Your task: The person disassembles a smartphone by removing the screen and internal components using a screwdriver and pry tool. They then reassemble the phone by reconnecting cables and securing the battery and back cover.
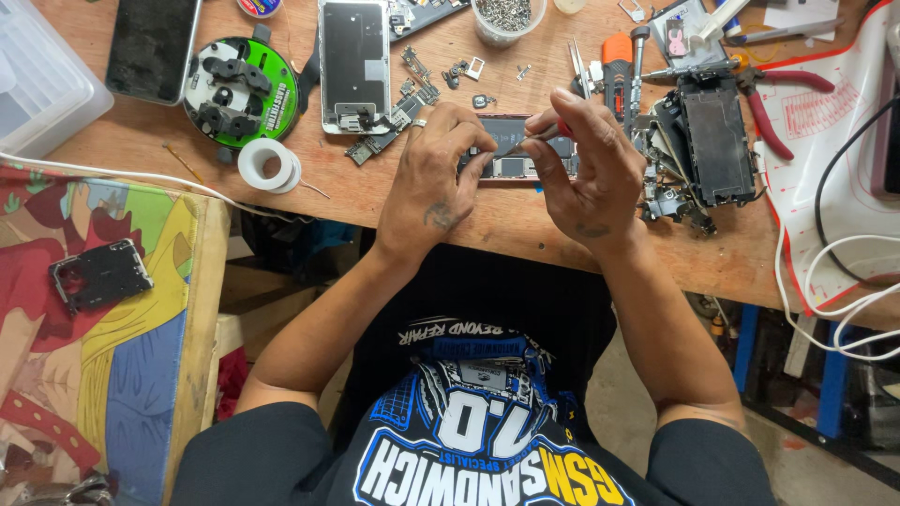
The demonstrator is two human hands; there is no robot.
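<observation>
1. From my head view, my left hand (433, 178) pins the opened phone (514, 150) flat on the counter (487, 220), fingers curled onto its left end. The phone lies near the counter's front edge, between both hands. I judge that if this hold slackens, the phone could skid under the tool.

2. My right hand (583, 167) has its grip pinched together on a thin tool with a red handle (548, 136), tip down inside the phone. A slip there could, I think, gouge the board or tear a flex; the tip itself is too small for me to read.

3. Loose screws and small metal parts (464, 75) lie just beyond the phone. A sweep of my wrist could scatter them.

4. A stripped phone frame (703, 141) with dangling pieces sits just beside my right hand; a nudge from my knuckles might snag it.

5. White cables (825, 319) hang off the counter's right side, near my right forearm, and could catch and drag things.

6. The solder reel (268, 163) sits well apart on the left, little risk.
</observation>
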